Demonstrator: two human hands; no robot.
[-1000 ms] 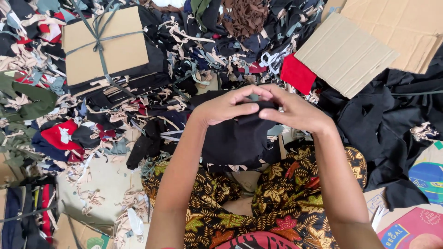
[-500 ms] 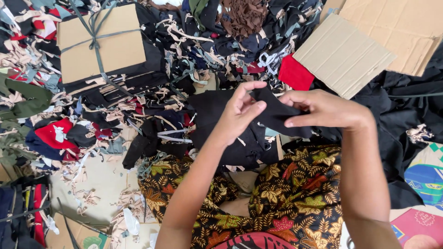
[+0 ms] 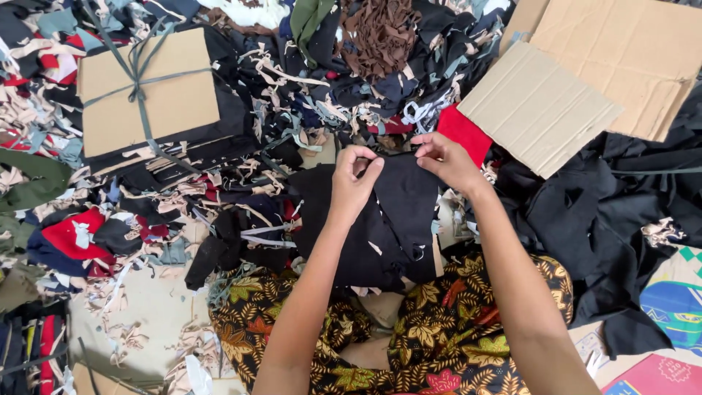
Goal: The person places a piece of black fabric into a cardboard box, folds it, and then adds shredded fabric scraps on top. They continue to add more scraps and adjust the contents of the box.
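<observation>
Two bare hands pinch the top edge of a black cloth piece (image 3: 398, 219) that hangs over a stack of black fabric above the person's leaf-patterned lap (image 3: 439, 344). The left hand (image 3: 353, 183) is curled, fingers closed on the cloth's upper left edge; the right hand (image 3: 447, 161) grips the upper right edge with thumb and fingertips. Just beside the right hand lies a red fabric scrap (image 3: 464, 132), touching a corrugated cardboard sheet (image 3: 537, 106). A cardboard-topped bundle tied with grey-green strips (image 3: 146, 91) sits well apart among mixed scraps near the floor's far left.
</observation>
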